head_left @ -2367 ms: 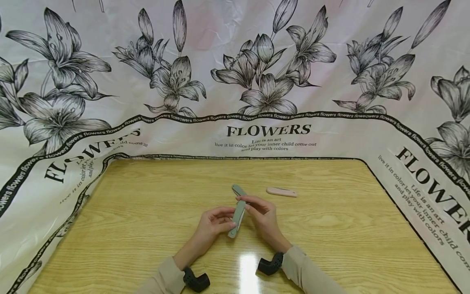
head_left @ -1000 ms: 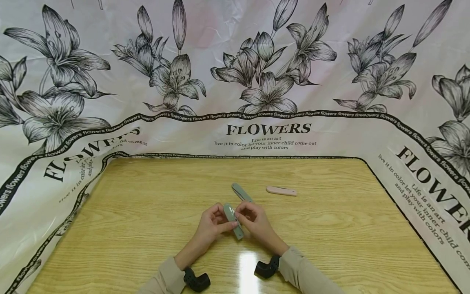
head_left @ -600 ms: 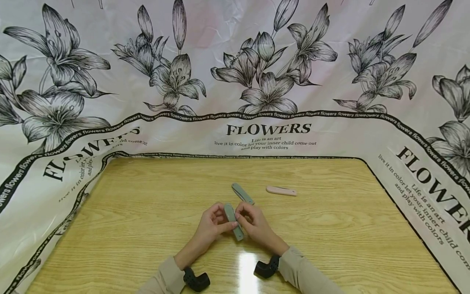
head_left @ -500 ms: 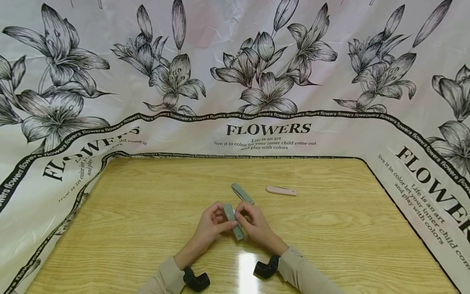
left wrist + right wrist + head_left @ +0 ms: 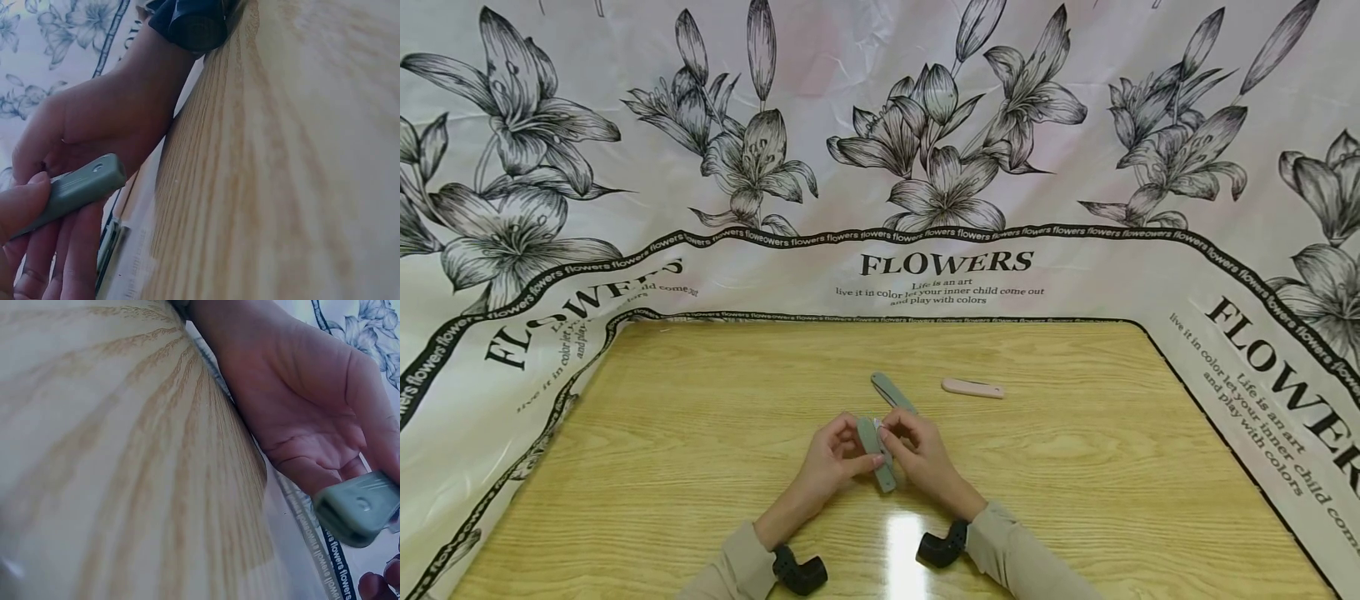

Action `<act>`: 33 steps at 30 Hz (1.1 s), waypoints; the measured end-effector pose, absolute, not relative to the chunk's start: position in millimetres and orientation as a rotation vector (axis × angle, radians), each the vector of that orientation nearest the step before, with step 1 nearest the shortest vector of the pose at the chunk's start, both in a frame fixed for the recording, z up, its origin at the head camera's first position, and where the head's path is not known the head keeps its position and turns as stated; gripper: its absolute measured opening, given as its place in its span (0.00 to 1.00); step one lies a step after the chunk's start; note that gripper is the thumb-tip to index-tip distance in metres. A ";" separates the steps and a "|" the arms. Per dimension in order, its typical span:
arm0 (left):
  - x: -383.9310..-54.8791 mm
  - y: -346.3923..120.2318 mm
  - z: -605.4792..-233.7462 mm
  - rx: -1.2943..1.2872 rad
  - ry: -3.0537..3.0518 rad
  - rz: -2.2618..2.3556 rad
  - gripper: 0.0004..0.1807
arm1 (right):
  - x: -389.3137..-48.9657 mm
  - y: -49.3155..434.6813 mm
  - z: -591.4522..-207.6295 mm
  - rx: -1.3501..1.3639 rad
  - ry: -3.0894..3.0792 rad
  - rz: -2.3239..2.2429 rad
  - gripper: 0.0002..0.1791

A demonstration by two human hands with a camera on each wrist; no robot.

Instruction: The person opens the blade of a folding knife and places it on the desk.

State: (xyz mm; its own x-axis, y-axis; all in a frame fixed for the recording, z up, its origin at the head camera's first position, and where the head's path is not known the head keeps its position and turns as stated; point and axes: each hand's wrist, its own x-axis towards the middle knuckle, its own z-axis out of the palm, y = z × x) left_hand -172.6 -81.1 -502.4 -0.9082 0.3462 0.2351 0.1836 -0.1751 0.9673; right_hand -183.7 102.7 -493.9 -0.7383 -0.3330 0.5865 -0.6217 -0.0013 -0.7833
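In the head view my left hand holds a sage-green folding knife between thumb and fingers, low over the table. The handle slants, with its far end to the left. My right hand pinches at the knife's right side, where a thin bright strip of blade shows beside the handle. In the left wrist view the handle lies across the left fingers under the thumb. The right wrist view shows the slotted end of the handle close to the right fingertips, which partly hide it.
A second green folding knife lies folded just beyond the hands, its near end behind the right hand. To its right lies a pink folding knife. A flower-printed sheet borders the wooden table at the back and sides.
Since the earliest frame the held knife has turned so its far end leans left, and my right hand has come back toward me. Just now a bright blade strip shows more plainly beside the handle.
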 end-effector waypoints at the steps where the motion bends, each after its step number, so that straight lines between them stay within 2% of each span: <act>1: -172.5 -81.1 -502.4 0.650 1.953 2.222 0.18 | -185.6 103.1 -497.6 1.013 -2.038 1.808 0.11; 6: -172.1 -80.4 -503.0 0.671 1.939 2.180 0.18 | -189.6 103.5 -503.6 1.073 -2.032 1.765 0.13; 15: -170.9 -79.4 -504.5 0.665 1.847 2.197 0.12 | -176.9 101.1 -476.7 1.084 -2.032 1.751 0.11; 22: -172.3 -79.9 -505.3 0.702 1.758 2.261 0.11 | -176.6 99.5 -474.7 1.067 -2.006 1.759 0.12; 33: -170.0 -79.8 -503.5 0.700 1.788 2.333 0.12 | -173.5 106.7 -474.7 0.872 -2.061 1.784 0.07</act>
State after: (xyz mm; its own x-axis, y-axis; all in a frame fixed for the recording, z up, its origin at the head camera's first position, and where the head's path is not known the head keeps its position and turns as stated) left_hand -170.0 -79.8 -503.5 -0.8859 0.3656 0.2854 0.1805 -0.2952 0.9382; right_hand -173.5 106.7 -474.7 -0.7790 -0.2583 0.5714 -0.6025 0.0556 -0.7962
